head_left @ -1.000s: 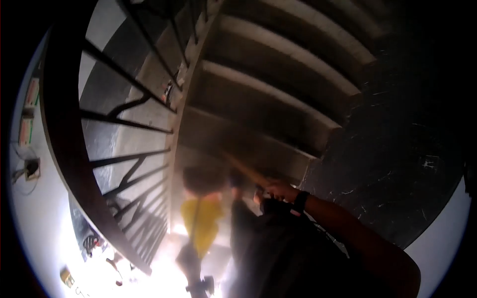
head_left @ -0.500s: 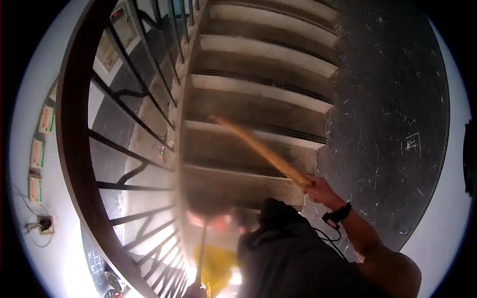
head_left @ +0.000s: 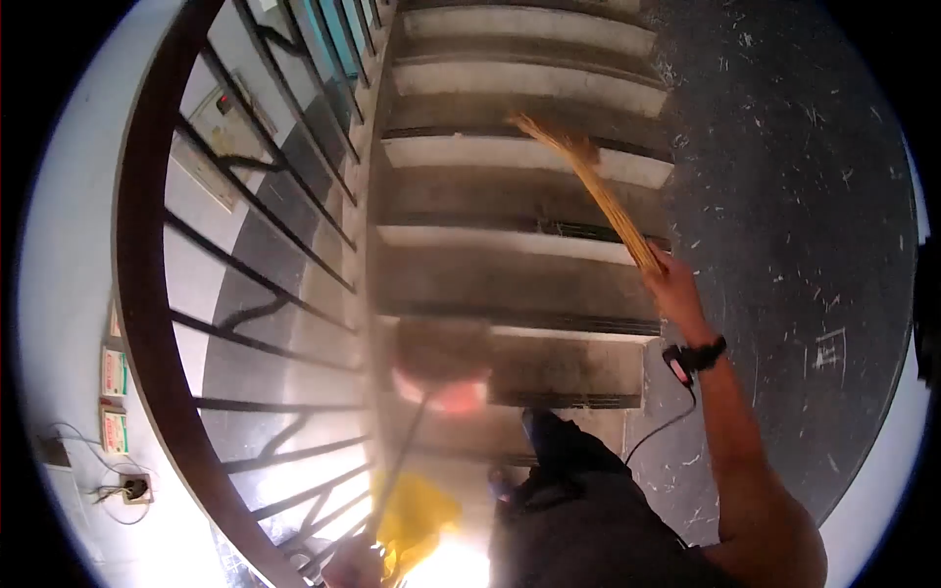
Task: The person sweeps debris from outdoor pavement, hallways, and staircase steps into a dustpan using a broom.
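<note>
My right hand [head_left: 674, 291], with a black band on the wrist, is closed round the lower end of a yellow straw broom [head_left: 610, 204]. The broom's tip points up and left over the stair treads. At the bottom left, my left hand [head_left: 353, 563] is closed on the thin handle [head_left: 400, 461] of a dustpan. The blurred reddish pan [head_left: 441, 382] is near a stair at the handle's far end. A yellow bag [head_left: 416, 517] hangs beside the handle, close to my left hand.
Concrete stairs [head_left: 470, 196] rise ahead. A curved railing [head_left: 147, 323] with metal bars runs along the left, and a scratched dark wall panel [head_left: 774, 196] along the right. My foot [head_left: 500, 483] is on the stairs. A wall socket [head_left: 134, 488] with cords is at lower left.
My right hand and the broom have swung up and to the right. The reddish pan has risen slightly in view. The camera view has shifted, and the scene is brighter than in the earliest frame.
</note>
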`<action>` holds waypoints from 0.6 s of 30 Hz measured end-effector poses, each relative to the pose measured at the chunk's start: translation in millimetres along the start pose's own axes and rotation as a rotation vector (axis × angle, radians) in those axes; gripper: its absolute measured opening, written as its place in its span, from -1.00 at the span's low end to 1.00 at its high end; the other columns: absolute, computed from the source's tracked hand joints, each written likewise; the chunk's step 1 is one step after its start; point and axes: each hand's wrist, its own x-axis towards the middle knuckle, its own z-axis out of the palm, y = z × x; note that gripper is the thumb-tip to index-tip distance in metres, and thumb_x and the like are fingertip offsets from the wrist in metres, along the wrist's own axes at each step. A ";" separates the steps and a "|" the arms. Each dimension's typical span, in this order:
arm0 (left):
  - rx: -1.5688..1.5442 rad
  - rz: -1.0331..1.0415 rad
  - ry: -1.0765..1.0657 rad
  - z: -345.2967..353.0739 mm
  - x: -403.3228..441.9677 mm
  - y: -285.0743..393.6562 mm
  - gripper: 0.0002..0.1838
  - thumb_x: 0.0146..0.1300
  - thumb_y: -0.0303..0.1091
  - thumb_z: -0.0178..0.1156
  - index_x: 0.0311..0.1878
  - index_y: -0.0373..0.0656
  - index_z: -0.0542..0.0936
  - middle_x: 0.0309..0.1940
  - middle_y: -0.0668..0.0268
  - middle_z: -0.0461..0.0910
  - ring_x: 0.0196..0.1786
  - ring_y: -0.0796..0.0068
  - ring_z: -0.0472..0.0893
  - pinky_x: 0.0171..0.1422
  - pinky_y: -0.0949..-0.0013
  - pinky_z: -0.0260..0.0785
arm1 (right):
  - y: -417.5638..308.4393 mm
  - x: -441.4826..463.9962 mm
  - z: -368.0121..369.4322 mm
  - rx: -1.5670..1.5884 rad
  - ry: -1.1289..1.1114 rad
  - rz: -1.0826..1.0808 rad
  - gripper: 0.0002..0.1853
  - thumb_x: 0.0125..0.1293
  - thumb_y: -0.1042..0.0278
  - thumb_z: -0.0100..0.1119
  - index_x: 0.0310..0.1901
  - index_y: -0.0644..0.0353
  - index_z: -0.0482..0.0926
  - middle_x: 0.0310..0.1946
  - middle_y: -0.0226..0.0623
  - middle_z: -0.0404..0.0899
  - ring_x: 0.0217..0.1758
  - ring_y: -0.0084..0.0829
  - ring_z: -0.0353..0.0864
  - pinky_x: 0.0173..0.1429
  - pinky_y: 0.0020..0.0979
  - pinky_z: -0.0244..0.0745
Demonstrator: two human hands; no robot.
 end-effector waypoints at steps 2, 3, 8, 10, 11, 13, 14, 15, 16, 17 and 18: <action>0.019 -0.062 -0.035 19.0 16.4 31.9 -0.82 0.36 -0.45 0.15 -0.08 -0.27 0.67 -0.61 0.57 0.42 -0.57 0.76 0.29 -0.50 0.57 0.05 | -44.4 57.2 -3.7 0.007 -0.016 0.030 -0.58 0.32 0.25 0.12 0.19 0.10 0.56 -0.56 -0.40 0.49 -0.49 -0.58 0.46 -0.39 -0.40 0.38; -0.006 -0.050 0.004 34.1 23.4 49.2 -0.82 0.34 -0.45 0.15 -0.08 -0.28 0.67 -0.60 0.56 0.43 -0.57 0.75 0.31 -0.50 0.57 0.06 | -51.8 98.2 -1.2 -0.025 -0.062 0.076 -0.62 0.30 0.23 0.12 0.12 0.13 0.59 -0.56 -0.33 0.53 -0.49 -0.50 0.50 -0.38 -0.35 0.40; -0.010 -0.070 0.108 83.5 50.9 119.4 -0.76 0.14 -0.60 0.09 -0.18 -0.40 0.70 -0.49 0.41 0.57 -0.48 0.73 0.38 -0.41 0.58 0.20 | -63.2 260.9 56.0 -0.098 -0.229 -0.168 -0.67 0.27 0.17 0.12 -0.03 0.16 0.61 -0.63 -0.33 0.53 -0.71 -0.47 0.48 -0.58 -0.33 0.37; -0.106 -0.123 0.123 105.9 56.6 152.1 -0.75 0.12 -0.64 0.10 -0.16 -0.39 0.70 -0.54 0.48 0.50 -0.50 0.77 0.34 -0.43 0.61 0.14 | -72.7 254.8 76.0 -0.274 -0.246 -0.268 -0.68 0.26 0.22 0.10 -0.03 0.20 0.60 -0.42 -0.10 0.64 -0.44 -0.13 0.62 -0.33 -0.11 0.47; -0.155 -0.150 0.130 109.8 57.6 162.6 -0.74 0.10 -0.66 0.10 -0.15 -0.39 0.70 -0.56 0.52 0.47 -0.51 0.79 0.32 -0.44 0.62 0.12 | -67.9 247.5 87.2 -0.314 -0.199 -0.387 -0.69 0.25 0.26 0.09 -0.04 0.22 0.60 -0.29 0.03 0.68 -0.26 0.06 0.68 -0.17 0.03 0.51; 0.135 -0.038 0.064 112.4 70.7 131.4 -0.71 0.10 -0.64 0.14 -0.10 -0.39 0.69 -0.61 0.58 0.39 -0.53 0.79 0.29 -0.44 0.64 0.06 | -97.3 191.7 65.5 -0.427 -0.279 -0.297 -0.66 0.26 0.32 0.06 0.05 0.14 0.59 -0.20 0.07 0.65 -0.14 0.09 0.65 -0.07 0.06 0.50; 0.045 -0.061 0.081 116.5 71.9 140.2 -0.72 0.10 -0.64 0.15 -0.10 -0.39 0.69 -0.61 0.59 0.37 -0.54 0.80 0.27 -0.44 0.64 0.03 | -80.7 174.0 62.5 -0.417 -0.246 -0.329 -0.62 0.27 0.31 0.07 0.12 0.11 0.57 -0.23 0.06 0.66 -0.17 0.06 0.66 -0.10 0.01 0.51; -0.045 -0.082 0.099 120.5 73.1 149.0 -0.72 0.10 -0.63 0.16 -0.10 -0.39 0.69 -0.62 0.60 0.35 -0.54 0.81 0.25 -0.44 0.64 0.01 | -60.8 159.9 54.8 -0.406 -0.213 -0.362 -0.58 0.28 0.31 0.08 0.19 0.08 0.54 -0.25 0.06 0.66 -0.21 0.03 0.67 -0.13 -0.04 0.53; 0.035 -0.063 0.053 120.9 76.7 177.2 -0.72 0.11 -0.63 0.16 -0.09 -0.40 0.69 -0.60 0.60 0.38 -0.53 0.81 0.25 -0.44 0.64 0.01 | -53.6 147.3 41.7 -0.356 -0.289 -0.290 -0.54 0.28 0.30 0.11 0.24 0.08 0.50 -0.28 0.03 0.66 -0.25 -0.02 0.67 -0.16 -0.11 0.53; 0.069 -0.034 0.048 120.3 80.9 172.1 -0.72 0.11 -0.63 0.16 -0.09 -0.40 0.68 -0.58 0.59 0.41 -0.52 0.80 0.26 -0.43 0.64 0.03 | -51.1 134.0 27.5 -0.307 -0.366 -0.215 -0.49 0.28 0.30 0.13 0.30 0.08 0.46 -0.31 0.00 0.66 -0.29 -0.06 0.67 -0.19 -0.18 0.53; 0.028 -0.046 0.053 121.3 85.1 174.8 -0.72 0.12 -0.63 0.16 -0.09 -0.40 0.68 -0.57 0.59 0.42 -0.51 0.80 0.27 -0.42 0.64 0.04 | -56.8 117.7 11.5 -0.214 -0.411 -0.141 -0.50 0.26 0.33 0.17 0.27 0.05 0.48 -0.30 0.01 0.65 -0.24 -0.05 0.67 -0.14 -0.17 0.54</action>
